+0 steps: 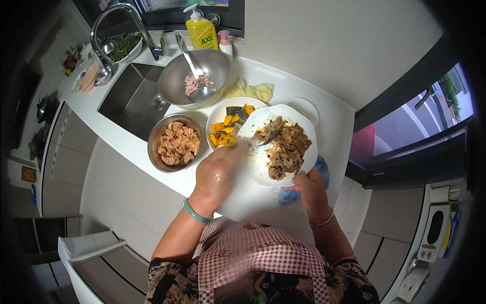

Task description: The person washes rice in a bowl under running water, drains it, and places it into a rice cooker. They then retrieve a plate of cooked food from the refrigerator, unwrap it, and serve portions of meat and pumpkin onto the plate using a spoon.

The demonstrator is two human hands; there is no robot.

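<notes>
My right hand (313,190) grips the near right rim of a white scalloped plate (258,167), with the thumb on top. Cooked sliced meat (288,152) with brown bits covers the plate's right side. My left hand (220,171), blurred at the fingers, is at the plate's left edge and appears to hold a metal spoon (270,137) whose tip lies at the meat. The spoon's handle is mostly hidden. Partly under the scalloped plate, another white plate (250,101) carries pumpkin pieces (228,131). Left of my left hand stands a metal bowl (152,152) of raw marinated meat chunks (178,142).
A large steel bowl (171,83) holds pink meat bits and a spoon (186,53). Beside it are a sink (129,102), tap (125,9), yellow cloth (250,91) and AXE soap bottle (201,32). A blue plastic bag (290,195) lies under my right hand.
</notes>
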